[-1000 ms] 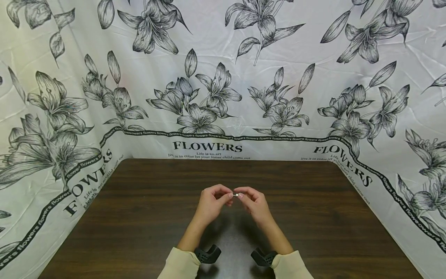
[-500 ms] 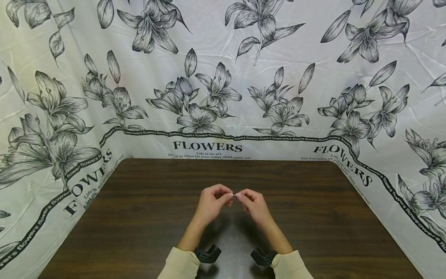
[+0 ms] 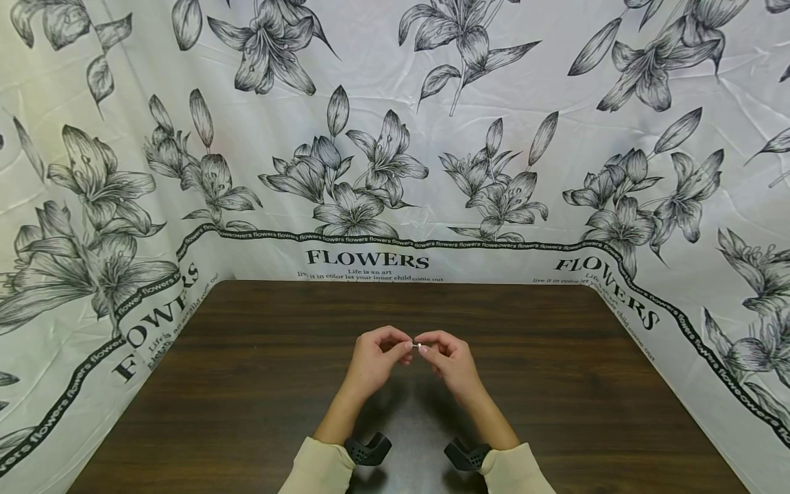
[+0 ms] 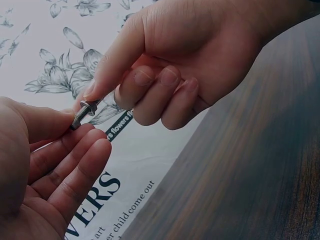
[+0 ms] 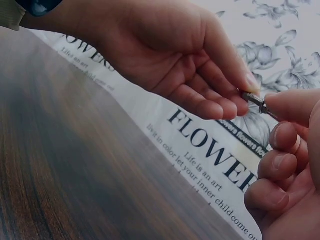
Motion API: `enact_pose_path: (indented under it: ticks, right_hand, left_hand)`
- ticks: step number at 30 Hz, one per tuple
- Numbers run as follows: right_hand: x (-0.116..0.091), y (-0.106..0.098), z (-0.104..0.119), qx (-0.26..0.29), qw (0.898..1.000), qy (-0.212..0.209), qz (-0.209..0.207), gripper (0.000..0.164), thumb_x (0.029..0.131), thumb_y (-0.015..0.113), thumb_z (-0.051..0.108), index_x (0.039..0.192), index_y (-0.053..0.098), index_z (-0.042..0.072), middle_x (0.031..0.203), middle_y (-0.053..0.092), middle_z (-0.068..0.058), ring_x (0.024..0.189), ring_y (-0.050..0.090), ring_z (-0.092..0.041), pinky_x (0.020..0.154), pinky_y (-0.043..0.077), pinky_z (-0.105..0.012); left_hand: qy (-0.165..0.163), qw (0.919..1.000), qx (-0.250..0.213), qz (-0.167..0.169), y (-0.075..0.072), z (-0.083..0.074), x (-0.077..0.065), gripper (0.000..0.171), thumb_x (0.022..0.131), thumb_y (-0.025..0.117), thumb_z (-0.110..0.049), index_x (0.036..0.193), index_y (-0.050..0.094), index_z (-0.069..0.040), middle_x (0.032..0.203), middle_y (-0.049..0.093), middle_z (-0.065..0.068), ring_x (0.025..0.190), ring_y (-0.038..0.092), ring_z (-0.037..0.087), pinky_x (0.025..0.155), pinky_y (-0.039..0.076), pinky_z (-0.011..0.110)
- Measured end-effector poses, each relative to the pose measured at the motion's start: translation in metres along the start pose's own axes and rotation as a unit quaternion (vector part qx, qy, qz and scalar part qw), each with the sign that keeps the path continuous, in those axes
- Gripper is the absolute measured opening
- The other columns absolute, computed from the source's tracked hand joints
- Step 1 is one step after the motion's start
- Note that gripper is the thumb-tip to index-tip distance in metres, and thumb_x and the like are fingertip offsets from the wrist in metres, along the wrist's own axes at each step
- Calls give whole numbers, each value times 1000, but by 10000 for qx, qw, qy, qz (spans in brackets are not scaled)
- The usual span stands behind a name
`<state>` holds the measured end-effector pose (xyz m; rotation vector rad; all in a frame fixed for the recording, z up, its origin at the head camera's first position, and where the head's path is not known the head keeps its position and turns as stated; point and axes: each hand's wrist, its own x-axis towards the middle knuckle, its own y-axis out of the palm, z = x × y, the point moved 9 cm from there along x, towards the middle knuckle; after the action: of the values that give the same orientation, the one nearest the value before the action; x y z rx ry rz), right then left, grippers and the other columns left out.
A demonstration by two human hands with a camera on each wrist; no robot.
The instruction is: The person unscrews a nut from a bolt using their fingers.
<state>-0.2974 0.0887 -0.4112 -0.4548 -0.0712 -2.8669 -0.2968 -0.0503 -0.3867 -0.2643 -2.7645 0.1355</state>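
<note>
I have the flowered cloth at twelve o'clock, beyond the brown table. Above the table, the left hand pinches the bolt's threaded end and the right hand its collared end; neither is nearer. Seen from the head, its long axis runs nine to three; I judge everything turns on that line.

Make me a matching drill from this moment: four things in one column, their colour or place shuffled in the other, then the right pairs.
1. Small threaded metal piece
2. Tabletop
3. Left sleeve
4. Left wrist device

A. Dark brown with wood grain
B. Black
C. Pinched by both the left hand and the right hand
D. Cream

Pairs: 1-C, 2-A, 3-D, 4-B
</note>
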Motion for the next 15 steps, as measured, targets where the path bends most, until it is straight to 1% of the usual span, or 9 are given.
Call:
enact_pose_path:
  ticks: [4,10,13,15]
  right_hand:
    - [0,0,3,32,9999,-98,9,16,92,59,-7,105,61,-16,60,43,-3,49,39,-5,45,32,-17]
    - [-1,0,6,66,9997,-225,-32,16,92,58,-9,106,61,-17,61,43,-2,49,39,-4,45,32,-17]
    - [-1,0,5,45,9999,-116,-38,19,93,57,-7,110,61,-16,62,43,-2,50,39,-5,46,32,-17]
    - [0,0,2,-14,10000,31,-39,21,94,57,-5,112,61,-14,64,45,-1,51,39,-6,47,33,-18]
  left_hand:
    - [7,10000,7,1,0,-1,0,6,88,68,3,89,68,9,76,67,20,66,67,39,65,59,46]
    - [-16,10000,-17,1,-1,-1,0,7,88,68,3,89,68,10,76,67,19,66,68,36,63,60,41]
    - [-32,10000,-39,14,-1,-1,0,8,88,68,3,90,67,10,76,67,18,66,68,35,64,60,40]
    - [-25,10000,-37,10,-1,0,0,8,88,68,3,89,67,10,76,67,19,66,68,35,64,60,40]
